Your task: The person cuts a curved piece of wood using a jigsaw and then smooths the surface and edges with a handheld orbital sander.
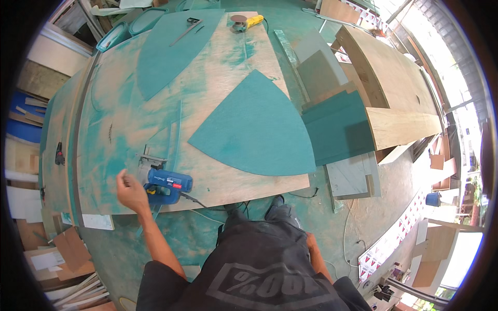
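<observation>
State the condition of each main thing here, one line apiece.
Left hand: fingers curled, beside the jigsaw.
Right hand: hidden; only its forearm shows.
Blue plastic-bodied jigsaw: lying on its side, cord attached.
Teal, round-edged triangular panel: flat, cut to shape.
Far teal, pointed panel: flat, a black-and-metal square lying on it.
Yellow grinder: lying down, disc fitted.
Pale wooden tabletop: smeared teal.

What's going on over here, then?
A person stands at a wide wooden worktop. Their left hand, fingers curled, is beside a blue power saw; their right hand is hidden at the waist. A curved teal panel lies nearby, with another teal sheet and a yellow grinder farther off.
</observation>
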`<state>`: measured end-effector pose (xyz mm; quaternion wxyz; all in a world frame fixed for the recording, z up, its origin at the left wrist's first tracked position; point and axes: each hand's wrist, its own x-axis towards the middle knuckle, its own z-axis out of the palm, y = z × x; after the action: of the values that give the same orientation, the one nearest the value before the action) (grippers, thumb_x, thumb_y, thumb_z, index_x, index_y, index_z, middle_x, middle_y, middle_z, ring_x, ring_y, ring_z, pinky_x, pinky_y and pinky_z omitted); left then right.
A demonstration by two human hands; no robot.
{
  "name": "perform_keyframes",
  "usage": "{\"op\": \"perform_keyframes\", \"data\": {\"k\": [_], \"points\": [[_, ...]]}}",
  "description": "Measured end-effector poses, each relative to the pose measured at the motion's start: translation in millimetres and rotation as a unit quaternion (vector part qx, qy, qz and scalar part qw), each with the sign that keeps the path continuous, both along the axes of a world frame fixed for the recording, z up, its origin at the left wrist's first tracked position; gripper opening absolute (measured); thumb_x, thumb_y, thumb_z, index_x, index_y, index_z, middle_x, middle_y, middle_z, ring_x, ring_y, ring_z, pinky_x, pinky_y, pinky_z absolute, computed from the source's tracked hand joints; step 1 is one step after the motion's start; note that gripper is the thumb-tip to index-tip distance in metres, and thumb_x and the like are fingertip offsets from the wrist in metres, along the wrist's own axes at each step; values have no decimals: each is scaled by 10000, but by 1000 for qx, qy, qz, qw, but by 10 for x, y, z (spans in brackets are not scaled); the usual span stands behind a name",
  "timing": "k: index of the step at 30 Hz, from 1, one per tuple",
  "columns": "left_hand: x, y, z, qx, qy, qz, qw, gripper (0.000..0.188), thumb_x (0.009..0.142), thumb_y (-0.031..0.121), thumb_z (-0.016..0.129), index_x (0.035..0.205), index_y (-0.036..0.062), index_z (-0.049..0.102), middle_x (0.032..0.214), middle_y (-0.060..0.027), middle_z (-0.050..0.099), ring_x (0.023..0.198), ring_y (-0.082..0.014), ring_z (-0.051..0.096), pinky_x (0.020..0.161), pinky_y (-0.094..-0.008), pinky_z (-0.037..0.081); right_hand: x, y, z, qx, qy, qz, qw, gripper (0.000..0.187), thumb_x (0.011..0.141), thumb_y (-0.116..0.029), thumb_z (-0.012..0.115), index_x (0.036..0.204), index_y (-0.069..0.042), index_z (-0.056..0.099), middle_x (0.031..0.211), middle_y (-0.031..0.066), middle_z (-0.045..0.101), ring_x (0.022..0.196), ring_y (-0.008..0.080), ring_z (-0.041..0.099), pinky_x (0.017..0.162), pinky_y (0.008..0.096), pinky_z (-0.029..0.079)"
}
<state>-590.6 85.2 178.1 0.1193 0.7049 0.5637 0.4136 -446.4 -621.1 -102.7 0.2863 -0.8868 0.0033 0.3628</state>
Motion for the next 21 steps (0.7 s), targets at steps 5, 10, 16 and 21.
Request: {"op": "perform_keyframes", "data": {"k": [5, 10, 16, 21], "points": [[408, -714, -777, -176, 102, -122, 972, 296, 929, 287, 662, 880, 0, 717, 792, -164, 716, 708, -337, 673, 681, -407, 513, 467, 71, -190, 30, 14, 88, 996, 393, 853, -332, 712, 1076, -11, 745, 1080, 274, 721, 1062, 433, 690, 887, 448, 539], [1394, -1740, -1308, -241, 173, -104, 949, 537, 896, 444, 704, 1155, -21, 632, 1158, -228, 663, 1081, -424, 599, 911, -494, 474, 1115, -284, -276, 16, 28, 94, 995, 377, 885, -320, 692, 1096, -11, 741, 1038, 233, 741, 1014, 397, 717, 877, 457, 549], [2710, -2289, -1791, -330, 290, -5, 898, 1241, 822, 849, 567, 1629, 14, 128, 1625, -428, 50, 1536, -549, 56, 1212, -646, 127, 2127, -677, 30, 45, 199, -165, 965, 282, 952, -246, 631, 1126, -42, 718, 940, 124, 737, 798, 298, 750, 679, 414, 587], [3163, -2141, -1899, -349, 299, 31, 887, 1307, 790, 916, 520, 1664, 90, 9, 1633, -426, -57, 1552, -534, -64, 1226, -660, 19, 3074, -1589, 360, 118, 162, -286, 937, 350, 968, -244, 603, 1260, -50, 610, 1033, 119, 715, 801, 283, 743, 663, 406, 589]]}}
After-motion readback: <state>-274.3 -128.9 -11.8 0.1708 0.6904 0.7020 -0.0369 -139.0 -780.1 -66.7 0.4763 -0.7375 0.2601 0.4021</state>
